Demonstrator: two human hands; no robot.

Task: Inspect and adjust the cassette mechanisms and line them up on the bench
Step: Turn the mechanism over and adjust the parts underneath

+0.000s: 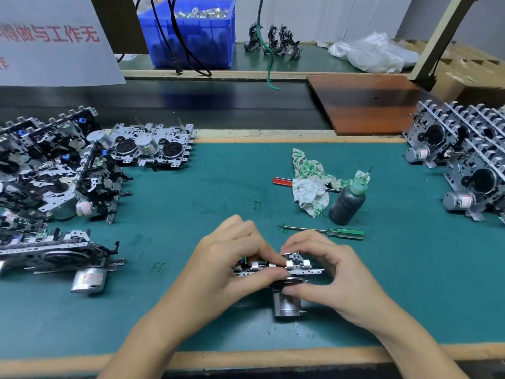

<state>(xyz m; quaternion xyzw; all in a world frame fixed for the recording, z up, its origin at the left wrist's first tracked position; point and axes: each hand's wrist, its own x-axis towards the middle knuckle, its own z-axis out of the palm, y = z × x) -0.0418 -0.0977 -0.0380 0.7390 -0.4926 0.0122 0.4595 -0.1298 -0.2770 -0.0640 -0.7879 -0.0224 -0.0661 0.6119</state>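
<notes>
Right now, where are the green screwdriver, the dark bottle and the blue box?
green screwdriver (346, 233): head view, on its green handle.
dark bottle (346, 205): head view, on its dark body.
blue box (191, 36): head view, on its front wall.

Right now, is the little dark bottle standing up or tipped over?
Standing up, leaning slightly. The dark bottle rests on its base on the green mat, nozzle pointing upward, beside the crumpled cloth.
</notes>
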